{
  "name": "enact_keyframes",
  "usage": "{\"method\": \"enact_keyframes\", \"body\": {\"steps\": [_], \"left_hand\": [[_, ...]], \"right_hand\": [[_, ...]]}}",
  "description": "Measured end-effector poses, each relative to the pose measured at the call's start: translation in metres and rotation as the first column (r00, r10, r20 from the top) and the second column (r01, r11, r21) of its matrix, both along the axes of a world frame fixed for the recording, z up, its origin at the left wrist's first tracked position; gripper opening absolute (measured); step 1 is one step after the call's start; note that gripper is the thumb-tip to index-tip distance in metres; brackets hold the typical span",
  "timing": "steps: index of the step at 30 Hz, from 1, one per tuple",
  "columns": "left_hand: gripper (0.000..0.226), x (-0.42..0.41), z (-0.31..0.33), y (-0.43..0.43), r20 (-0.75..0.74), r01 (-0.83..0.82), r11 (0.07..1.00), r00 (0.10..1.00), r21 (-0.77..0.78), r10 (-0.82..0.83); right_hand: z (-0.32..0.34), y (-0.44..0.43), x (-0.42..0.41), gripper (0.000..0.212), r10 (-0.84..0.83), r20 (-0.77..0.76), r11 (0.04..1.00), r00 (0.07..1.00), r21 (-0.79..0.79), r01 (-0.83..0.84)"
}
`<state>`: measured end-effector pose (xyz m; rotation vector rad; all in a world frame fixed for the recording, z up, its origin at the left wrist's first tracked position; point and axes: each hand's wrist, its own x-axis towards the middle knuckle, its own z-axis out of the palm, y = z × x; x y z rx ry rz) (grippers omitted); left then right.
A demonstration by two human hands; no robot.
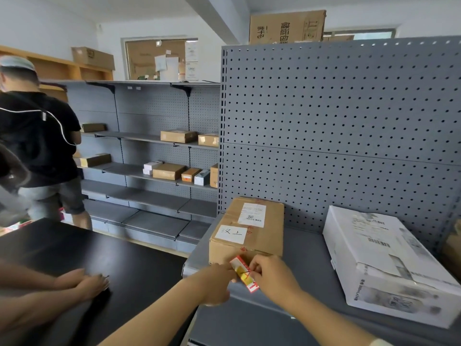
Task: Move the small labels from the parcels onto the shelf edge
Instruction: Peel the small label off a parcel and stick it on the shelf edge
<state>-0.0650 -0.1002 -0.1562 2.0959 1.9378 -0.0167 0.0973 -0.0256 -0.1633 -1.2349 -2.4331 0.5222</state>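
A small red, yellow and white label is pinched between both my hands just in front of the brown cardboard parcel on the grey shelf. My left hand grips the label's left side. My right hand holds its right side with fingertips. The label sits at the parcel's lower front face, above the shelf's front edge. A white parcel with barcode labels lies to the right on the same shelf.
A grey pegboard back panel rises behind the parcels. A black table at left has another person's hands resting on it. A person in a black shirt stands by far shelves holding several boxes.
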Motion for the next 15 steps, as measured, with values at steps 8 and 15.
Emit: {"method": "enact_keyframes", "body": {"steps": [8,15], "left_hand": [[0.044,-0.006,-0.003,0.0,-0.067,0.02,0.999,0.997,-0.046,-0.023],[0.033,-0.022,0.003,-0.008,-0.074,0.007,0.991,0.997,-0.136,-0.018]], "right_hand": [[-0.003,-0.004,-0.003,0.012,0.05,0.191,0.99,0.98,0.122,-0.074],[-0.003,-0.006,-0.007,0.014,0.084,0.319,0.963,0.944,0.219,-0.16]]}}
